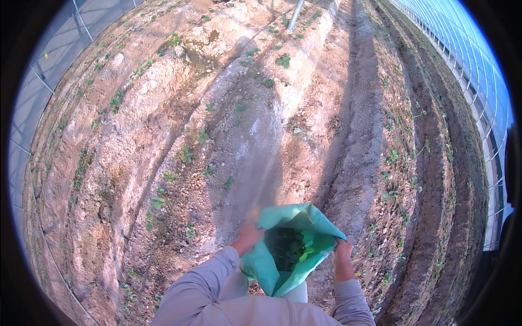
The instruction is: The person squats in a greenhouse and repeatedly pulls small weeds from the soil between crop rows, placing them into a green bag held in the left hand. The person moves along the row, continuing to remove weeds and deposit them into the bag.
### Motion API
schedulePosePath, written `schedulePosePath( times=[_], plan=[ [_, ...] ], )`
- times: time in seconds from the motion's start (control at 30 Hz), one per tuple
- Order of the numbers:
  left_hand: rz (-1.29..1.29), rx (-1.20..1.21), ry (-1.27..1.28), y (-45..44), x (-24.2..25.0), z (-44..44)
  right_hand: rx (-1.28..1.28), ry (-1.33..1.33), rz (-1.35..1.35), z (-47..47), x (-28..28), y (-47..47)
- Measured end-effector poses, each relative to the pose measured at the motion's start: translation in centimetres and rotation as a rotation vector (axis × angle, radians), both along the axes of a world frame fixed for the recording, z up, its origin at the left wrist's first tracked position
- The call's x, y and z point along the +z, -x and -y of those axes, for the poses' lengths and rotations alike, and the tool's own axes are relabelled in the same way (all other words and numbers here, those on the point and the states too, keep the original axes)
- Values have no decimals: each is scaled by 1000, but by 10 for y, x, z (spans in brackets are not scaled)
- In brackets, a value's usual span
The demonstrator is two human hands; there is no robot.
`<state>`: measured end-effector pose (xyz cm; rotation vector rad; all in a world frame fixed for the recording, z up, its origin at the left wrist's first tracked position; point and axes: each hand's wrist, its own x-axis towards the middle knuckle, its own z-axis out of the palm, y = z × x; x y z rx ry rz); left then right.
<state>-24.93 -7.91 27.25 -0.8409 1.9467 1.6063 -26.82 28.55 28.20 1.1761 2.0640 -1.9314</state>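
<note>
A green woven-plastic sack [277, 281] is held in front of my body with its mouth spread wide. Inside its shaded interior, leafy green plants [291, 246] are partly visible, and light glows through one wall. My right hand [343, 249] pinches the right corner of the rim. At the left side of the mouth, my left hand [248, 236] grips the sack, its fingers blurred and partly hidden by the fabric. Beneath the sack my light trousers show on both sides.
Raised soil beds [187, 110] with furrows [346, 163] between them run away from me. Small leafy plants [186, 155] dot the beds. A metal post [295, 15] stands ahead. Greenhouse film and hoops [475, 61] border the right; a thin hose or line [57, 269] curves along the left.
</note>
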Motion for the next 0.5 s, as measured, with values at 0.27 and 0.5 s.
schedulePosePath(
  times=[0.27, 0.5],
  plan=[
    [-263, -94, 97, 86, 68, -58, 79, 42, 83, 24, 104, 52],
    [-354, 45, 73, 216, 83, -94, 168, 115, 65, -20, 128, 193]
  ],
)
